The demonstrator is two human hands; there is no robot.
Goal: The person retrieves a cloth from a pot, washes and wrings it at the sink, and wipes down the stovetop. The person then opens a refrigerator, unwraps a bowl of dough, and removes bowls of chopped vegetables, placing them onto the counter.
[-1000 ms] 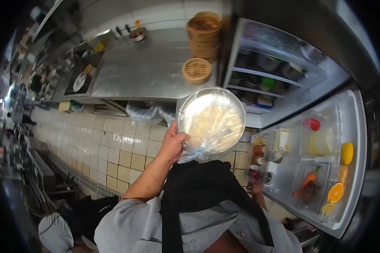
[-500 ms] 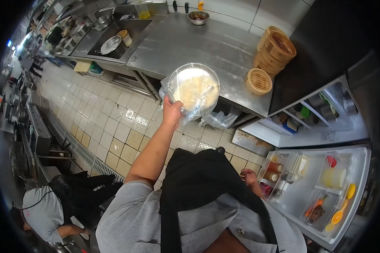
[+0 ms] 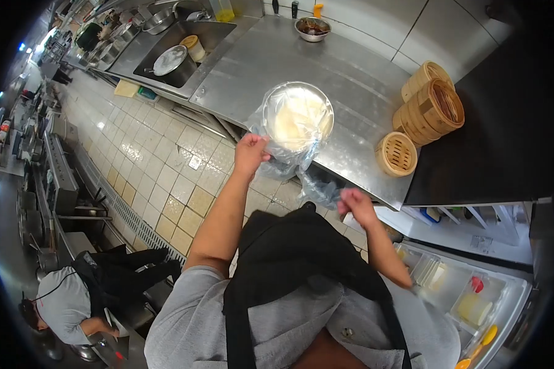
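A round metal dish (image 3: 298,117) wrapped in a clear plastic bag, with pale pieces inside, is at the front edge of the steel counter (image 3: 258,67). At its lower left, my left hand (image 3: 251,155) pinches the bag. My right hand (image 3: 357,206) is to the lower right, apart from the dish, with its fingers curled together; whether it holds anything is too small to tell. Loose plastic (image 3: 317,187) hangs below the counter edge, left of my right hand.
Bamboo steamers (image 3: 428,114) and a slatted steamer lid (image 3: 396,154) stand at the counter's right. A small bowl (image 3: 313,29) is at the back. The sink (image 3: 181,61) lies left. An open fridge door (image 3: 474,295) is at lower right. Another person (image 3: 74,301) bends at lower left.
The view has turned toward the counter. The bagged dish has moved from above the floor to the counter edge. My right hand has come up and forward from beside the fridge door.
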